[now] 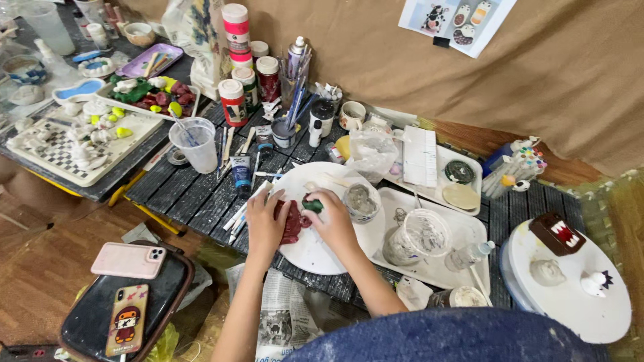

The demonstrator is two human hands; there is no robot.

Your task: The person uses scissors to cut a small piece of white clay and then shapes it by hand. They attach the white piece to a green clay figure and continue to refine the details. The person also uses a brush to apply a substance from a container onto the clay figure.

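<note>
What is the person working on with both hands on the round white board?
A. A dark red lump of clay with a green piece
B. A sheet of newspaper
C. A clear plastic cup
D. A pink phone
A: the left hand and the right hand press a dark red clay lump with a green piece on the round white board.

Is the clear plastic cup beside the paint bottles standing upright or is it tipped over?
Upright. The clear plastic cup stands on the dark slatted table with its round open rim facing up, and a thin stick leans inside it.
</note>
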